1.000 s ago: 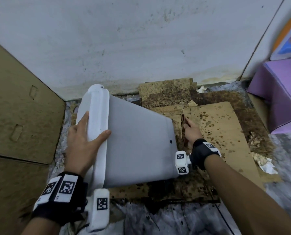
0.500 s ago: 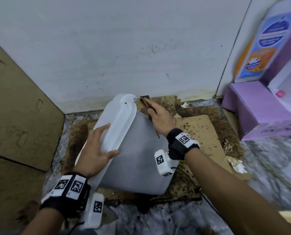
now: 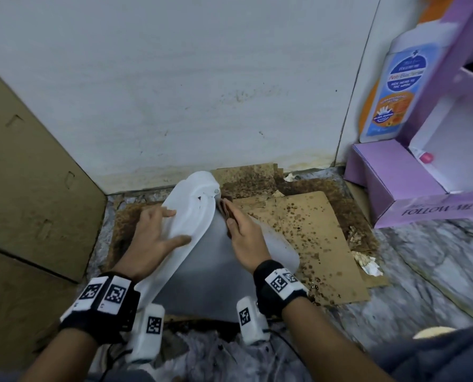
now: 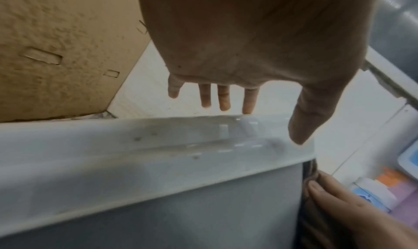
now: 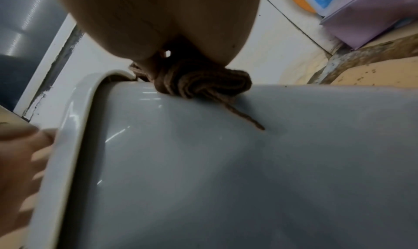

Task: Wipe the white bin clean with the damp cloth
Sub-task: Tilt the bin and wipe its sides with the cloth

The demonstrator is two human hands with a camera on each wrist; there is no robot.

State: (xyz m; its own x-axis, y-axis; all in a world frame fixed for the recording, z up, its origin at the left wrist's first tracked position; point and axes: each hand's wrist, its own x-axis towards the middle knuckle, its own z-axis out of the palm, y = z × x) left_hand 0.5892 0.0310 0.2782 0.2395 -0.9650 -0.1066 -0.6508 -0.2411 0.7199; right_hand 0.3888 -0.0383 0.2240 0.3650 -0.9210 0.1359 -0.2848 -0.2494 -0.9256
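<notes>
The white bin [image 3: 219,266] lies on its side on stained cardboard, its rim [image 3: 191,216] pointing left and toward the wall. My left hand [image 3: 163,230] rests on the rim with straight, spread fingers, thumb on the near face. My right hand [image 3: 238,232] holds a bunched brown cloth [image 3: 225,209] and presses it on the bin's side just below the rim. The right wrist view shows the cloth [image 5: 203,84] wadded under the palm on the glossy wall of the bin [image 5: 226,163]. In the left wrist view my left hand's fingers [image 4: 224,99] hover over the rim [image 4: 158,145].
A spotted cardboard sheet [image 3: 312,238] covers the floor under and right of the bin. A tall cardboard panel [image 3: 28,188] stands at the left, a white wall [image 3: 202,92] close behind. A purple box [image 3: 395,183] and a wash bottle [image 3: 392,86] sit at the right.
My right hand has carried the cloth from the bin's base end up its side to just below the rim. The left hand has stayed on the rim while the bin has swung round.
</notes>
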